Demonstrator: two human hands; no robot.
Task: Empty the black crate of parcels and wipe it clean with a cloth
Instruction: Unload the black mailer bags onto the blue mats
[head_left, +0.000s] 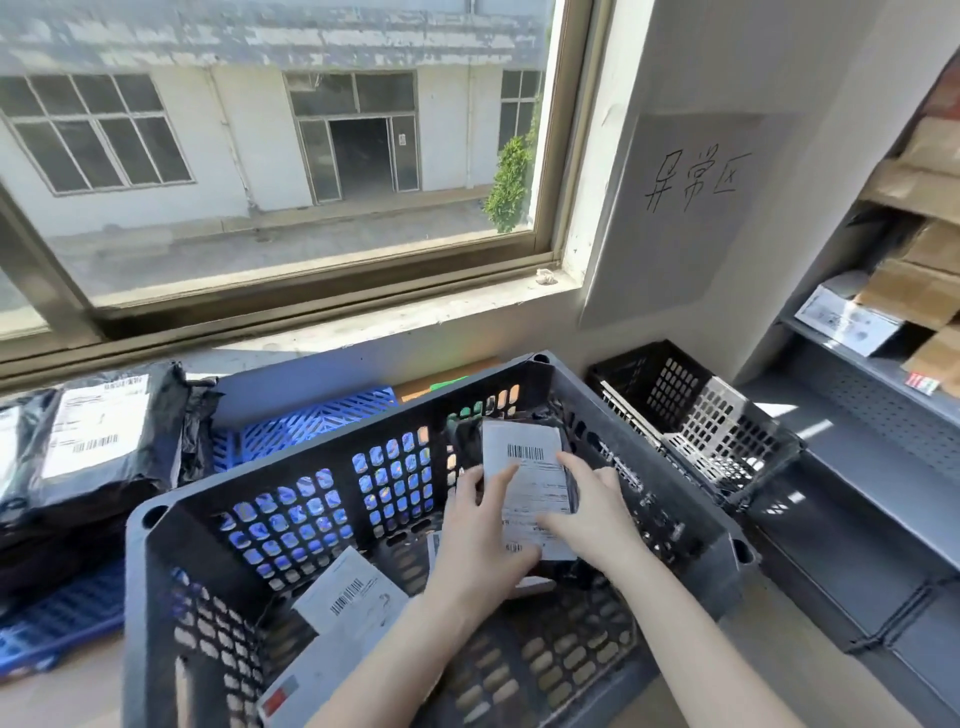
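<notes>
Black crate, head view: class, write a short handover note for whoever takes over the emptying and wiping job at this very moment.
Left hand: holds the black labelled parcel by its left edge.
Right hand: holds the same parcel on its right side.
Things: that parcel is inside the black crate; a grey parcel lies at the crate's near left. Stacked black parcels sit outside, to the left. No cloth in view.
Done: crate not yet empty, nothing wiped.
Left: lift the remaining parcels out, find a cloth, wipe the crate.
</notes>
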